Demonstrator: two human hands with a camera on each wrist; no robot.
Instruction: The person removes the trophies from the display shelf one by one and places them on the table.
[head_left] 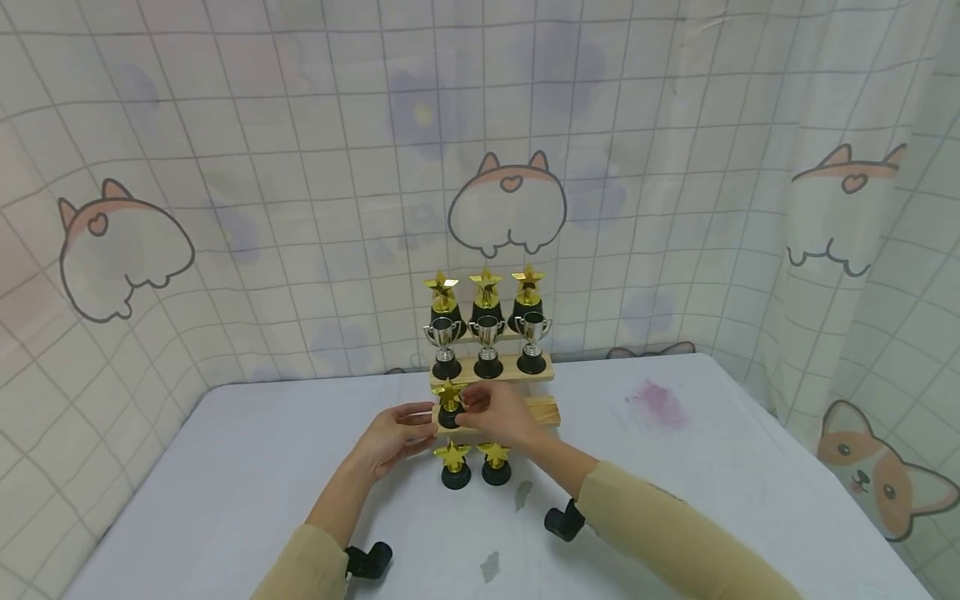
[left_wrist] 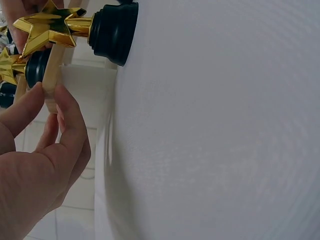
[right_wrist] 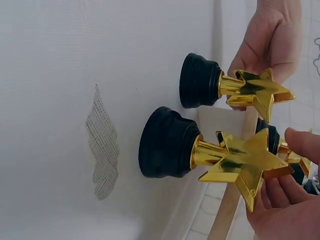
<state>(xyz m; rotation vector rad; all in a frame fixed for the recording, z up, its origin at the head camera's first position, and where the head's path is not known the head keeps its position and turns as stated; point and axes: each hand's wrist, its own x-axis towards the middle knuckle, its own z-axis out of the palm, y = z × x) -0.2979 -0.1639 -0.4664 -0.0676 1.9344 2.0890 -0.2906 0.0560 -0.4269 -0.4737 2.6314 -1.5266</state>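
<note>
On the left end of the lowest wooden step of a tiered stand (head_left: 543,410) stands a gold star trophy (head_left: 451,400) with a black base. My right hand (head_left: 498,414) holds this trophy from the right, thumb and curled fingers about it; the front trophies partly hide the grip in the right wrist view. My left hand (left_wrist: 55,155) pinches the end of the wooden step (left_wrist: 52,80) between thumb and fingers, close beside the trophy's base. Two more star trophies, a left one (head_left: 454,467) and a right one (head_left: 495,465), stand upright on the table before the stand.
Silver cup trophies (head_left: 487,346) line the middle step, and gold star trophies (head_left: 486,304) the top one. The stand is on a white-covered table (head_left: 247,467) near a checked cloth backdrop (head_left: 300,208). Grey patches (head_left: 490,567) and a pink stain (head_left: 660,404) mark the cover.
</note>
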